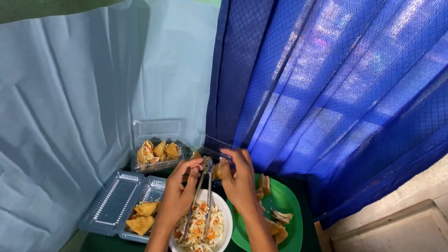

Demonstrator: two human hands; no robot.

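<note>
Tongs (201, 196) hang tips-down into the salad bowl (226, 219) just below both hands. Left hand (179, 193) pinches them near the hinge; right hand (238, 179) curls closed beside it, contents unclear. Probably light, stiff, springy metal; best held mid-arm.

Two bare hands and forearms in view, entering from the bottom edge. Left hand (179, 193): no glove, no ring, no watch, no sleeve down to the frame edge. Right hand (238, 179): same, bare wrist and forearm, nothing worn. Short nails, as far as visible.
</note>
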